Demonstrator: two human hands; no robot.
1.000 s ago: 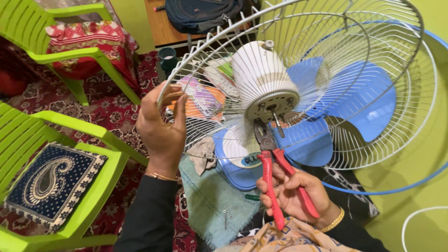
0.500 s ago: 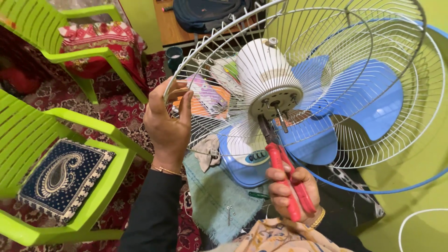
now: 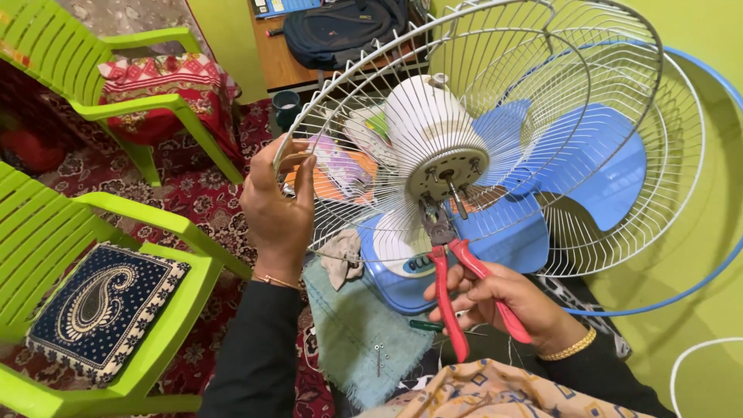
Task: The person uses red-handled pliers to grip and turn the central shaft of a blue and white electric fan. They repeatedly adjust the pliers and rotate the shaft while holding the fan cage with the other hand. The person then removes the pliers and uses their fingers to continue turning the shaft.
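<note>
Currently: left hand (image 3: pixel 277 213) clamps white wire fan guard (image 3: pixel 495 124); right hand (image 3: pixel 507 302) squeezes red-handled pliers (image 3: pixel 453 267) at motor hub (image 3: pixel 447 172). Risk: pliers slipping, guard twisting.

You have few labelled things before you. Low in the middle of the frame, a small oval label (image 3: pixel 422 265) sits on the blue fan base, pale with dark markings. At the top of the frame, left of centre, a blue booklet (image 3: pixel 280 6) lies on the wooden desk (image 3: pixel 288 62). No screens or signs show.
</note>
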